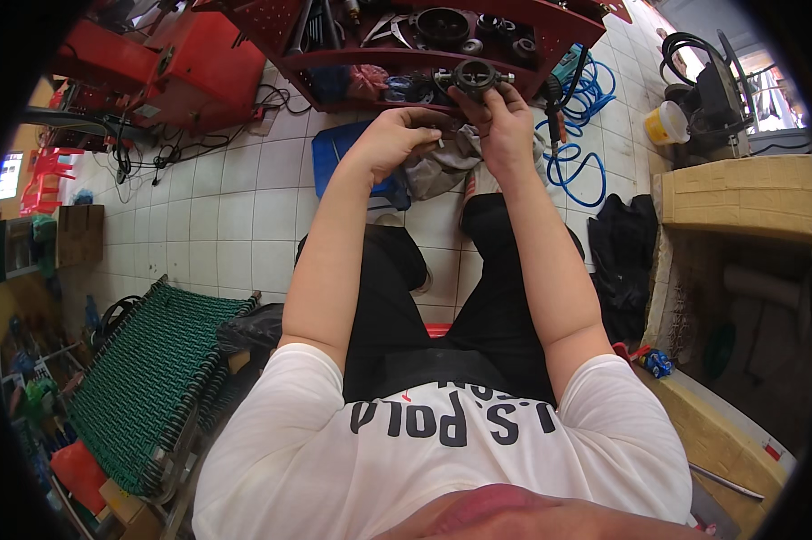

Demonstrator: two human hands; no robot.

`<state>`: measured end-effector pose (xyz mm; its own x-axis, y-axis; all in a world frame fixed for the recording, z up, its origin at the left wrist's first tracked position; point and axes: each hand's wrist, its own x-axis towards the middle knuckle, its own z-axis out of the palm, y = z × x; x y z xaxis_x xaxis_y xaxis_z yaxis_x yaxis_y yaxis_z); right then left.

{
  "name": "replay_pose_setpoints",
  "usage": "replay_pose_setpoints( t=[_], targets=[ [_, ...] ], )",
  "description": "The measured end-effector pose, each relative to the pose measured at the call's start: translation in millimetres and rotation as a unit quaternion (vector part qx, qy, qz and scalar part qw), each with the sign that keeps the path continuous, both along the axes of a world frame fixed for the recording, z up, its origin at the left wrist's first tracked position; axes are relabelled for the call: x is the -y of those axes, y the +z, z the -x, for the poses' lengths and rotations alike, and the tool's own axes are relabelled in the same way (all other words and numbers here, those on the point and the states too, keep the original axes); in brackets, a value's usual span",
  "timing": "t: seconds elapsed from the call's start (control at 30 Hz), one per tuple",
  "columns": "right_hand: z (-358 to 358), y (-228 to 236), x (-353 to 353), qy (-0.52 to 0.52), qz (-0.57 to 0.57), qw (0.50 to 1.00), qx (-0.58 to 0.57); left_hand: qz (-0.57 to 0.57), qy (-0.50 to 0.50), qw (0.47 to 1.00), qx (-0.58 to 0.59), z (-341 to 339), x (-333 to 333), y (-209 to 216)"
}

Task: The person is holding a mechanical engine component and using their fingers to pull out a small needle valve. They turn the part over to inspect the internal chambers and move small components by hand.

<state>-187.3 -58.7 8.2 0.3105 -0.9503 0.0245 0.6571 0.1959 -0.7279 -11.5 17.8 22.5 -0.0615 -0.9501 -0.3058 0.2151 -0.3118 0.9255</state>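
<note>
In my right hand (505, 126) is a round, ring-shaped dark metal part (475, 76) with short pale metal ends sticking out at its sides. The fingers close on it from below, in front of the red shelf unit. My left hand (399, 144) is just to the left and nearer to me, its fingers curled toward the thumb. A small pale tip shows by that thumb, too small to name. Below the hands a grey cloth (435, 173) lies over something blue (336, 157) on the floor.
Ahead, the red shelf unit (352, 58) carries tools and round metal parts. Coiled blue hose (575, 180) lies on the white tiled floor (230, 216) at right. A red machine (190, 67) with cables is at far left; a green woven folding bed (154, 378) is nearer.
</note>
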Motion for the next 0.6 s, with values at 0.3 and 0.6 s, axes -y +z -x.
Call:
replay_pose_setpoints(
  t=[0.3,0.6],
  targets=[
    [-2.9,-0.4,1.3,-0.009,0.004,1.000,0.000,0.107,0.184,0.965,-0.152,20.3,11.2,-10.9],
    [-5.2,-6.0,-1.4,-0.018,0.006,0.998,-0.054,0.241,0.203,0.948,0.038,36.6,4.1,1.6]
  ],
)
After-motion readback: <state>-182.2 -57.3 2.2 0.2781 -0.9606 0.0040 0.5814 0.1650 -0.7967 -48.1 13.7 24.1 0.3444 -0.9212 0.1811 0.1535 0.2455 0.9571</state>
